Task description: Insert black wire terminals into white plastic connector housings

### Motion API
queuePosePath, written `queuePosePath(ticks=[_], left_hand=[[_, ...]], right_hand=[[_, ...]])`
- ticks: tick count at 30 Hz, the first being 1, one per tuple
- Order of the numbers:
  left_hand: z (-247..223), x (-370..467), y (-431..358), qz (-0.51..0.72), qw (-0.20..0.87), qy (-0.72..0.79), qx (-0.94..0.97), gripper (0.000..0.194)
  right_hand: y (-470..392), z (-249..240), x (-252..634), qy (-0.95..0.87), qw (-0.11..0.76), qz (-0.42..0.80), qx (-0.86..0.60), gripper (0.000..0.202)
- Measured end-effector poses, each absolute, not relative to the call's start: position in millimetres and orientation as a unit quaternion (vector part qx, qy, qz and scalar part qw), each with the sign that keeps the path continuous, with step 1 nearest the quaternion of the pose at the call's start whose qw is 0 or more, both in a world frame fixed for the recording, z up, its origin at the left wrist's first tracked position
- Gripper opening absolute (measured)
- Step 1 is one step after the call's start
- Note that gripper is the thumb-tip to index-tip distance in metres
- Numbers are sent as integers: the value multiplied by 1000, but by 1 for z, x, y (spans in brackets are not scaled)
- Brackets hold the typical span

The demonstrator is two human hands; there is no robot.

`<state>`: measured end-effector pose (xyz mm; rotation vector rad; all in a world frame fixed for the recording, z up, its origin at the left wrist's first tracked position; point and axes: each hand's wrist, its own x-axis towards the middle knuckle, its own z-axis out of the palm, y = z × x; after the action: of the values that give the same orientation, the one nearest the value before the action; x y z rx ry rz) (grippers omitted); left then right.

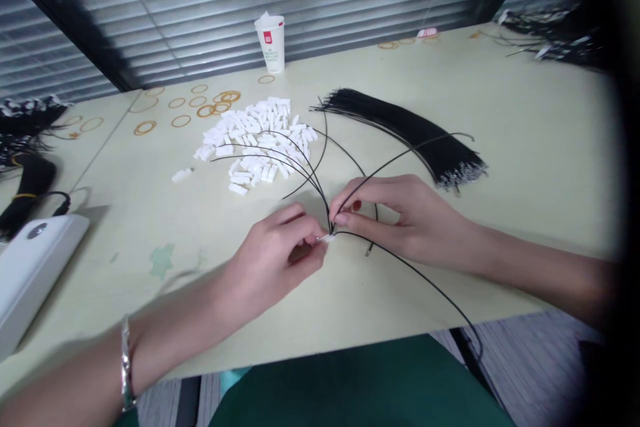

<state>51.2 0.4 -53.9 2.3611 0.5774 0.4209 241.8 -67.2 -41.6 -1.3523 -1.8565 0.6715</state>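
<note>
My left hand (283, 250) pinches a small white plastic connector (327, 237) between thumb and fingers, over the front half of the table. Several thin black wires (320, 192) fan out from that connector, some toward the pile and one curving down past the table's front edge. With thumb and forefinger, my right hand (395, 213) grips one black wire (380, 167) close to the connector; its other end arcs up to the right. Another loose wire passes by the right fingers, with its metal tip (369, 250) low. The wire ends inside the connector are hidden.
Beyond my hands lie a pile of white connectors (265, 140) and a thick bundle of black wires (400, 127). A paper cup (273, 47) stands at the back near rubber bands (220, 103). At left are a white device (45, 267) and a banded wire bundle (30, 187).
</note>
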Motion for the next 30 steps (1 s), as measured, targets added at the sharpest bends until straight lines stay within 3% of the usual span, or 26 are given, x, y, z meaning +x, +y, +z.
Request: queuePosePath(ticks=[16,30], left_hand=[[-54,50,0,167,333,220,902,5],[-54,52,0,168,327,216,905,5]], right_hand=[[-68,-43,243,-766,356,194,-498,8],[-66,-44,241,-727,347,236,-544,12]])
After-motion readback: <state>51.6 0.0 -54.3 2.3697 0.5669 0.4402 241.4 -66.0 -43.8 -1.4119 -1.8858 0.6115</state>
